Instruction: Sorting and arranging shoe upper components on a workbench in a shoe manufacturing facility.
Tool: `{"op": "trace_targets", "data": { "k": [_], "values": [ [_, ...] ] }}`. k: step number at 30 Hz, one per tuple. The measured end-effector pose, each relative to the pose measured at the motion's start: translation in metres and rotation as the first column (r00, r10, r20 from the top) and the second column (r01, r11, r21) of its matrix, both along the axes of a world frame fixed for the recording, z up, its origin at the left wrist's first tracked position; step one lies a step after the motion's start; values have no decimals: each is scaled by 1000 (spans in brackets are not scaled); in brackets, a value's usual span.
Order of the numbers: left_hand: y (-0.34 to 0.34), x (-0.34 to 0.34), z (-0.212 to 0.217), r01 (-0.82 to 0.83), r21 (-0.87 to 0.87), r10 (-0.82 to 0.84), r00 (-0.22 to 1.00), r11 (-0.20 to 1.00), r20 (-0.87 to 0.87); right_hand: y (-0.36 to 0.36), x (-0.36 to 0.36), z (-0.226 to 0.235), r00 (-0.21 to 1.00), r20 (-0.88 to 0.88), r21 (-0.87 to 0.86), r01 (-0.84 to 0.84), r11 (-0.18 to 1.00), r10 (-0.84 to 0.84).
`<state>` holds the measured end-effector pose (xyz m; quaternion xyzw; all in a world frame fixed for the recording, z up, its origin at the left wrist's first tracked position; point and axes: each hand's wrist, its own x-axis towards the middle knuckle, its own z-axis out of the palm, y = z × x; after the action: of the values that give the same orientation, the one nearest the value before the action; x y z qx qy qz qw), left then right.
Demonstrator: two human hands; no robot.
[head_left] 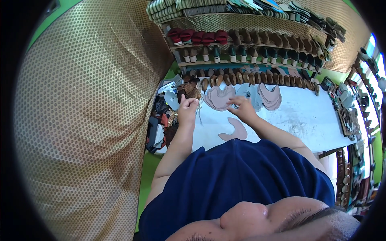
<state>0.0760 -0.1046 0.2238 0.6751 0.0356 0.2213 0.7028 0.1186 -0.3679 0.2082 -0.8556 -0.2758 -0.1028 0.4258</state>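
Note:
Over the left end of the white table, my left hand [187, 111] is raised with thumb and fingers drawn together. Whatever it may pinch is too small to make out; thin strands hang just beside it. My right hand [244, 110] hovers with fingers partly bent and apart, its tips at the edge of a fanned stack of pale pink crescent-shaped pieces [217, 99]. A second stack of crescent pieces [270, 97] lies to its right. Between the stacks sits a light grey-blue sheet or pile [251, 91], partly hidden by my right hand. One single crescent piece [235, 130] lies nearer to me.
Shoe parts [257, 78] line the table's back edge. Behind rise shelves with heeled shoes [241, 52], red footwear [201, 37] and stacked sheets [201, 9]. Scraps [163, 120] crowd the left end; tools and boxes [345, 108] stand right. A patterned gold curtain [88, 100] hangs left.

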Motion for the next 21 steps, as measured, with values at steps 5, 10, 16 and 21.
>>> {"op": "trace_targets", "data": {
  "k": [5, 10, 16, 21],
  "values": [
    [-52, -24, 4, 53, 30, -54, 998, 998, 12, 15, -45, 63, 991, 130, 70, 17, 997, -26],
    [-85, -40, 3, 67, 129, -71, 997, 989, 33, 9, -58, 45, 971, 233, 99, 29, 995, -52],
    [-102, -44, 2, 137, 80, -135, 990, 987, -25, -1, -60, 32, 969, 233, 132, 54, 990, -84],
    [-109, -43, 0, 239, -105, -245, 968, 965, -53, -6, -55, 22, 976, 180, 210, 82, 974, -121]
  ]
}}
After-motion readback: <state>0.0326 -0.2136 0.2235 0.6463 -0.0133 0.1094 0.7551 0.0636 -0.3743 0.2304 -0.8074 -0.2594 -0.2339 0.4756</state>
